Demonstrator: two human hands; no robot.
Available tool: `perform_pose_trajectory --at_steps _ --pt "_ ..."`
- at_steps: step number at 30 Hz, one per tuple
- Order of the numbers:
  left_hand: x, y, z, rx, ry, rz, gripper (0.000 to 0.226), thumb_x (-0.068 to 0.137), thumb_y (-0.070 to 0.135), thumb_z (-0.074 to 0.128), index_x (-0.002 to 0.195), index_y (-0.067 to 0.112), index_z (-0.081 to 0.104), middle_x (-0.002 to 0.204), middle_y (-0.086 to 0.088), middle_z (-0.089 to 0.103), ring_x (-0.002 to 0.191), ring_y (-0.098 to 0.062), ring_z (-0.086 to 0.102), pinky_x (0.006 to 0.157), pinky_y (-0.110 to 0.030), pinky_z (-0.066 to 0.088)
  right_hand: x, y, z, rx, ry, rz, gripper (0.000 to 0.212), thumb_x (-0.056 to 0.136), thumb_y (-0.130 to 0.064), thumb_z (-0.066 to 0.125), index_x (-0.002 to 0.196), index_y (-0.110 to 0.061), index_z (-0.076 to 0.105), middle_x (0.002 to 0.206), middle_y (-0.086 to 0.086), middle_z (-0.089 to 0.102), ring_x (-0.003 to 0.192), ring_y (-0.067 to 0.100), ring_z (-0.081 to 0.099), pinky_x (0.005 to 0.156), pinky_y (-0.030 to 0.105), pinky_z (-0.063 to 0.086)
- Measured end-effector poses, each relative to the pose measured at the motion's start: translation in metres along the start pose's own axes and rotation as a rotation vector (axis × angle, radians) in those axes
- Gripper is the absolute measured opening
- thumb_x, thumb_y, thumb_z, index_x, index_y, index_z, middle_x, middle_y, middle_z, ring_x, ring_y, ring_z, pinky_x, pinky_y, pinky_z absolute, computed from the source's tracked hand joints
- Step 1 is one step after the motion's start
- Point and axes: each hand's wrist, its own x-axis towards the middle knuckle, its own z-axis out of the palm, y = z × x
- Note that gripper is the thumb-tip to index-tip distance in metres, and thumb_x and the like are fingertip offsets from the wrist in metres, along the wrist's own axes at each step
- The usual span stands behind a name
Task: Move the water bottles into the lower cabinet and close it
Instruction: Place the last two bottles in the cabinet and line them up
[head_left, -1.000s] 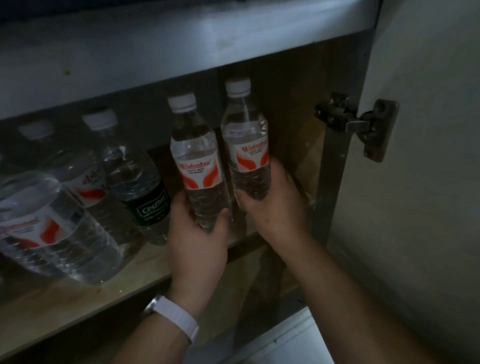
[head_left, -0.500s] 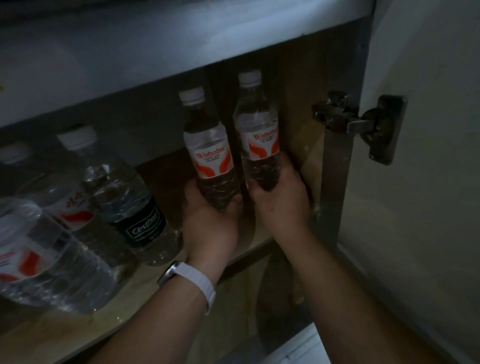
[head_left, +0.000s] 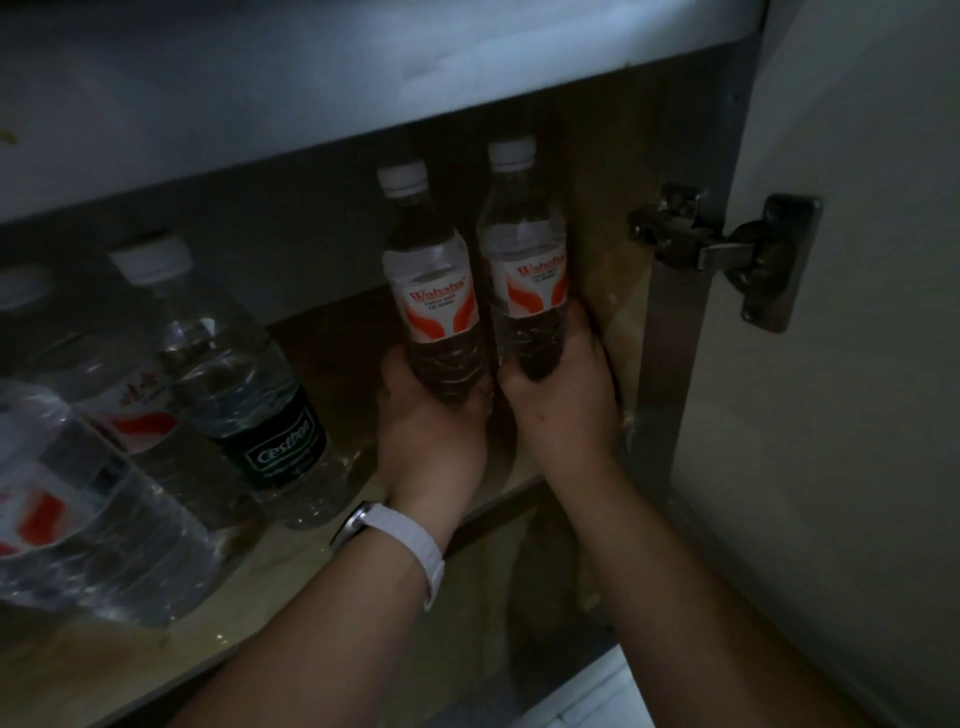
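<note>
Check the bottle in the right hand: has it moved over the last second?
Yes. The right hand has carried its bottle deeper into the cabinet, closer to the side wall and hinge.

Bottle in my left hand (head_left: 434, 441): the white label with orange flames on this bottle (head_left: 434, 291) reads "Wahaha"; the small print under it is too fine to read.
Bottle in my right hand (head_left: 563, 395): the bottle (head_left: 524, 260) just right of the first, touching it, carries the same "Wahaha" label.
Dark-banded bottle (head_left: 249, 395): well left of the first bottle, its band reads "Cestbon" in white.
Bottles further left: red marks on white labels, not readable.
</note>
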Motion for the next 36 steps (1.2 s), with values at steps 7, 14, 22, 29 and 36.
perform_pose_trajectory --at_steps 7,14,22,29,36 --pt "-0.035 -0.006 -0.019 -0.054 -0.097 0.098 0.059 0.086 0.029 0.075 0.128 0.050 0.040 0.113 0.024 0.058 0.094 0.010 0.059 0.074 -0.015 0.047 -0.010 -0.008 -0.012 0.058 -0.026 0.009 0.071 0.078 -0.049 0.073 0.140 -0.036 0.041 0.133 -0.016 0.053 0.125 0.007 0.051 0.101 0.040 0.047" --pt "-0.083 -0.025 -0.067 0.176 -0.013 0.213 0.045 0.086 0.048 0.065 0.127 0.047 0.046 0.122 0.027 0.048 0.110 0.009 0.046 0.080 -0.008 0.031 -0.048 -0.029 -0.024 -0.019 -0.037 -0.278 0.047 0.084 -0.043 0.062 0.126 -0.023 0.055 0.121 -0.014 0.043 0.111 0.000 0.046 0.086 0.013 0.037" --pt "-0.096 -0.063 -0.138 0.283 0.455 0.463 0.030 0.086 0.032 0.062 0.112 0.016 0.061 0.110 0.002 0.052 0.102 -0.008 0.049 0.087 -0.007 0.035 -0.088 -0.071 0.004 -0.115 -0.372 -0.287 0.061 0.084 -0.047 0.066 0.138 -0.030 0.044 0.137 -0.007 0.048 0.123 0.005 0.047 0.094 0.026 0.047" --pt "-0.083 -0.077 -0.185 0.095 0.578 0.158 0.056 0.077 0.026 0.077 0.119 0.027 0.040 0.121 0.004 0.038 0.103 -0.001 0.043 0.078 -0.007 0.036 -0.107 -0.088 0.042 -0.093 -0.569 -0.146 0.084 0.079 -0.049 0.074 0.148 -0.036 0.027 0.145 -0.012 0.042 0.124 0.002 0.043 0.092 0.024 0.039" --pt "-0.067 -0.087 -0.185 -0.066 0.442 0.122 0.065 0.075 0.035 0.084 0.120 0.044 0.038 0.111 0.028 0.050 0.098 0.020 0.052 0.074 -0.011 0.039 -0.109 -0.097 0.066 -0.005 -0.574 -0.048 0.080 0.075 -0.040 0.080 0.140 -0.035 0.034 0.120 -0.017 0.049 0.106 0.002 0.047 0.081 0.027 0.040"
